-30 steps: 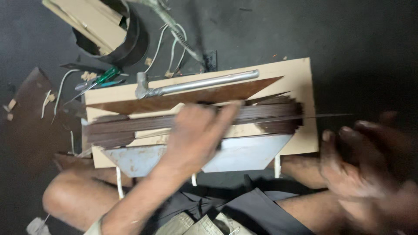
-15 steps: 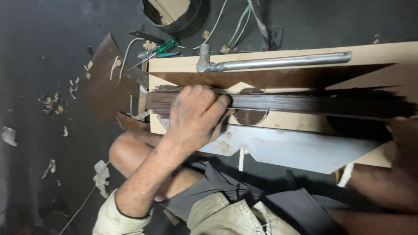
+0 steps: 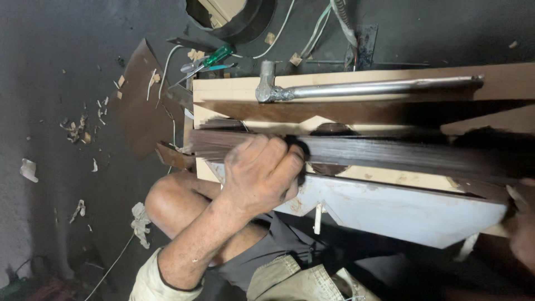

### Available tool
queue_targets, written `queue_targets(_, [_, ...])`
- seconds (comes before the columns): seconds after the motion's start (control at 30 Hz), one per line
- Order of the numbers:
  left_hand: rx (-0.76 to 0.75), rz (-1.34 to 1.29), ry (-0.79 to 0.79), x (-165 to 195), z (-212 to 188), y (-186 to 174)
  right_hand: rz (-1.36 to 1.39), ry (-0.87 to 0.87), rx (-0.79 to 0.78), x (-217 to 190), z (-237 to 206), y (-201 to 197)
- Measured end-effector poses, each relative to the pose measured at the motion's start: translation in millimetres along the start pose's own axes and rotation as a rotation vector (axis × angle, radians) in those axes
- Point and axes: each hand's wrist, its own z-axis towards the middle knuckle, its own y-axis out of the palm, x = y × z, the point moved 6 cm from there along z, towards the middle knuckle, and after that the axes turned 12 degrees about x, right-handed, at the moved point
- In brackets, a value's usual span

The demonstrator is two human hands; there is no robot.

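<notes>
My left hand [image 3: 262,173] is clenched around the near end of the bundle of dark strips [image 3: 390,156], fingers wrapped over the top, and the bundle's long axis runs away from that grip to my right, flat across the pale board [image 3: 234,89]. My right hand [image 3: 524,228] shows only at the frame's edge by the far end, and I cannot tell whether it grips anything. The left hand is plainly the one in control; the hammer [image 3: 356,88] lies beyond my grip, parallel to the bundle.
</notes>
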Motion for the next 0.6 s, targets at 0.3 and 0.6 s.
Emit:
queue_targets(0.3, [0.129,0.014,0.045,-2,-5,6,-0.267,-0.177,0.186,-8,-10,1])
queue_targets(0.6, [0.29,-0.205,0.149,-12,-13,-6,-0.711,-0.559,0.115,-27,-24,-3])
